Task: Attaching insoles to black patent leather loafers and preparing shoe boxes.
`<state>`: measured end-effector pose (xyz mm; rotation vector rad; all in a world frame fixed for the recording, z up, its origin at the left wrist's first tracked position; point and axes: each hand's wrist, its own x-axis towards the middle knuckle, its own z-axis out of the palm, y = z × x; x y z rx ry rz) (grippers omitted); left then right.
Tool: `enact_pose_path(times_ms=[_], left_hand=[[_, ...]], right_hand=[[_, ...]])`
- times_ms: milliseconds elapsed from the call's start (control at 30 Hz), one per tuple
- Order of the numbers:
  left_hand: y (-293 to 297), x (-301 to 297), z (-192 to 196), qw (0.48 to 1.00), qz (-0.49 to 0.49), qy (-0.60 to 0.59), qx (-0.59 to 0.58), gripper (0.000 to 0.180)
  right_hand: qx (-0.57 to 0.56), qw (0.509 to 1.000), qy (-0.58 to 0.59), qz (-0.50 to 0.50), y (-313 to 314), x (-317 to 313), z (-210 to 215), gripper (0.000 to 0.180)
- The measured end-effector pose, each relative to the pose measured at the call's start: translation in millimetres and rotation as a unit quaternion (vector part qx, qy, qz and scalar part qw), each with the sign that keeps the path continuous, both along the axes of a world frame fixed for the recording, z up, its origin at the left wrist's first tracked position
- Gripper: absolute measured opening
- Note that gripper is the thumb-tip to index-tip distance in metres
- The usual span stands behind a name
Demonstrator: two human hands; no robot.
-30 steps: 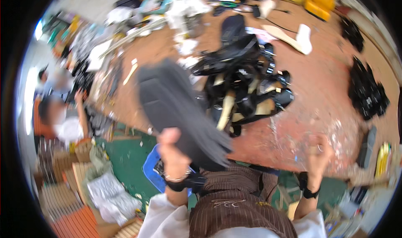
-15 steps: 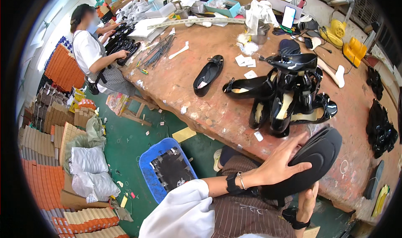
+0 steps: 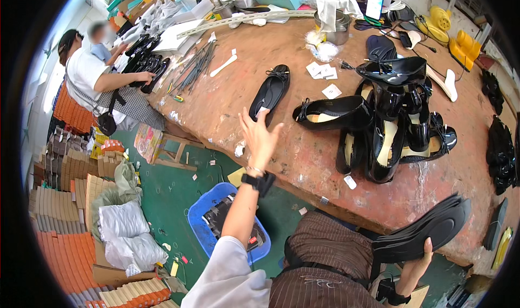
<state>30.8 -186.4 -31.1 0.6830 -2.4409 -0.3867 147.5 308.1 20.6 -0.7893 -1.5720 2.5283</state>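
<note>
My left hand [image 3: 259, 140] is stretched out over the table, fingers spread and holding nothing. Its fingertips are at the heel of a single black bow flat [image 3: 272, 88]; I cannot tell whether they touch it. At the lower right, my right hand [image 3: 417, 266] grips a fanned stack of black insoles [image 3: 420, 232] from below, by the table's near edge. Between the hands and farther back lies a pile of glossy black shoes [image 3: 385, 140] with pale insoles, some stacked on others.
Small white cards [image 3: 322, 70], a metal can [image 3: 338, 29] and thin dark strips [image 3: 193, 64] lie on the table [image 3: 227, 96]. A blue bin [image 3: 197, 237] stands on the floor. Two people work at the far left; one wears a white shirt [image 3: 86, 69].
My left hand has left the insole stack and moved left to the single shoe. My right hand still holds the stack, now lower and farther right. The view has shifted slightly.
</note>
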Motion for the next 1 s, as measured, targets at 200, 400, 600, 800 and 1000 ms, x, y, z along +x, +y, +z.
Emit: enact_pose_path(times_ms=[200, 400, 600, 800, 1000], left_hand=[[-46, -17, -25, 0.996, 0.027, -0.033, 0.072, 0.041], [-26, 10, -8, 0.999, 0.021, -0.032, -0.015, 0.053], [145, 31, 28, 0.917, -0.325, 0.004, 0.229, 0.119], [242, -3, 4, 0.951, -0.234, 0.121, 0.161, 0.128], [204, -47, -11, 0.947, -0.275, 0.142, 0.088, 0.099]], right_hand=[[-0.076, 0.995, -0.02, -0.066, 37, -18, 5, 0.053], [-0.044, 0.996, 0.032, -0.07, 118, -90, 8, 0.047], [0.016, 0.993, 0.067, -0.097, 91, -101, 46, 0.047], [0.008, 0.999, 0.029, -0.038, 72, -86, 41, 0.05], [-0.006, 0.999, 0.014, -0.047, 109, -106, 27, 0.046]])
